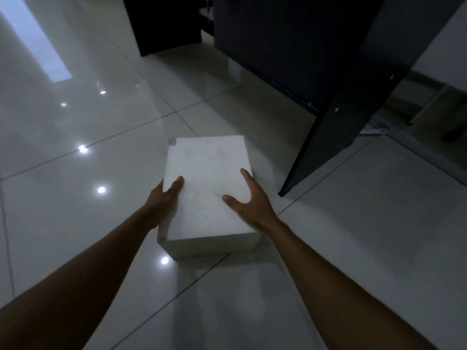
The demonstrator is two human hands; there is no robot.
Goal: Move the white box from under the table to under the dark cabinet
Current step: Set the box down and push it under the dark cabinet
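Observation:
A white rectangular box (207,173) is in the middle of the view, over the glossy tiled floor, with a small grey label at its far left corner. My left hand (165,195) grips its left side, thumb on the top face. My right hand (249,198) lies on the right part of the top, thumb and fingers spread, fingers over the right edge. A dark cabinet (298,46) stands beyond and to the right of the box, its dark side panel (336,117) slanting down to the floor close to the box's right side.
Pale shiny floor tiles (88,223) with bright light reflections stretch to the left and front. Another dark furniture piece (164,24) stands at the far top. Behind the side panel on the right lie a shadowed gap, a wall and a dim white rod (427,104).

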